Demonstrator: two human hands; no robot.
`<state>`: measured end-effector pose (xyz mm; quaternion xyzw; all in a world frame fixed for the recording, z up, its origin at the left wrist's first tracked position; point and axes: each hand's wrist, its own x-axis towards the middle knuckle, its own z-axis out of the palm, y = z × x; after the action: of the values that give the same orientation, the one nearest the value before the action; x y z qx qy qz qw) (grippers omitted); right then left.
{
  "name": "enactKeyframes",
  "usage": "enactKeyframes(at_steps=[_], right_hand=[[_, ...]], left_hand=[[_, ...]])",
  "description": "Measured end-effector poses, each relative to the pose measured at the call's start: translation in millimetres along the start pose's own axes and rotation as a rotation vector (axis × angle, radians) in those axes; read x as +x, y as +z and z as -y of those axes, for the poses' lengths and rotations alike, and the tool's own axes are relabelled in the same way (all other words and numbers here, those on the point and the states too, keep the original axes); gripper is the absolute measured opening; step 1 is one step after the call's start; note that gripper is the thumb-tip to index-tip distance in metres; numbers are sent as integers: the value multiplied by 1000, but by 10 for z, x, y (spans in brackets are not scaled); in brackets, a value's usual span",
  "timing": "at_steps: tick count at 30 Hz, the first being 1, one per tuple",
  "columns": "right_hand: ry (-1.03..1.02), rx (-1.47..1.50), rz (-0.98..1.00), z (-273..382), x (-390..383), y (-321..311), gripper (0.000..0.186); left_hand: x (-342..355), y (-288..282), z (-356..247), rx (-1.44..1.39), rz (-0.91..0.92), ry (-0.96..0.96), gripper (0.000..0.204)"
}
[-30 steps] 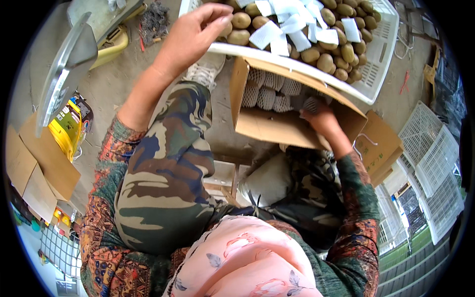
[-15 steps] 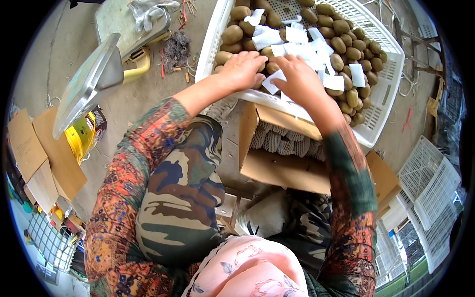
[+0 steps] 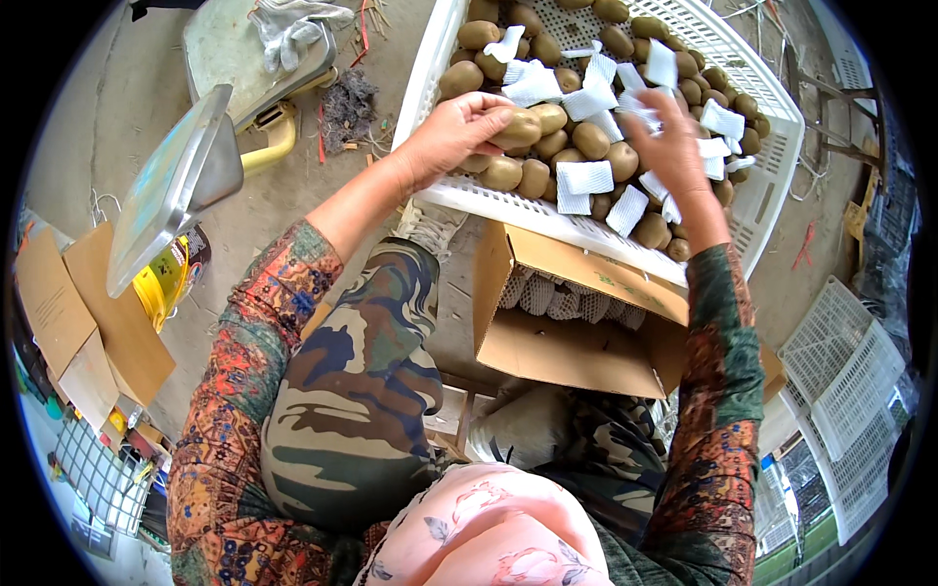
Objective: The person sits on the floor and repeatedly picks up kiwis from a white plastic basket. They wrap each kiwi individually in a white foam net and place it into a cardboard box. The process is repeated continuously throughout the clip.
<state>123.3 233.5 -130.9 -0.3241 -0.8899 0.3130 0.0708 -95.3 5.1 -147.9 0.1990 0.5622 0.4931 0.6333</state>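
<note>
My left hand [image 3: 445, 139] is closed around a brown kiwi fruit [image 3: 518, 127] at the near left of a white plastic crate [image 3: 576, 223]. Several more kiwis [image 3: 590, 142] fill this crate. White foam net sleeves [image 3: 584, 178] lie scattered, flattened, on top of the fruit. Over the crate's right half hovers my right hand [image 3: 674, 146], its fingers smeared by motion beside the white sleeves. Whether it grips one is unclear. Below the crate's near edge, an open cardboard box [image 3: 576, 361] holds several sleeved fruits [image 3: 564, 301].
At the left stands a scale with a silver-edged pan [image 3: 259, 39] and a tilted display [image 3: 176, 186]. Grey-white gloves [image 3: 293, 29] rest on the pan. Further left are an open carton [image 3: 117, 313] and a yellow bucket [image 3: 161, 278]. White plastic crates [image 3: 850, 391] stand at the right.
My left hand has drawn back left and now has a kiwi in it. My right hand has moved right across the crate. Some sleeves lie in new places.
</note>
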Motion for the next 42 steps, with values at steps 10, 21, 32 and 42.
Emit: enactKeyframes(at_steps=[10, 21, 32, 42], right_hand=[[642, 1467, 400, 862, -501, 342, 43], [479, 1029, 161, 1112, -759, -265, 53], [433, 581, 76, 1335, -1226, -1084, 44], [37, 304, -2, 1390, -1387, -844, 47]], left_hand=[[813, 70, 264, 1273, -384, 400, 25], [219, 352, -100, 221, -105, 315, 27], [-172, 1009, -520, -86, 61, 242, 29], [-466, 1039, -440, -38, 53, 280, 21]])
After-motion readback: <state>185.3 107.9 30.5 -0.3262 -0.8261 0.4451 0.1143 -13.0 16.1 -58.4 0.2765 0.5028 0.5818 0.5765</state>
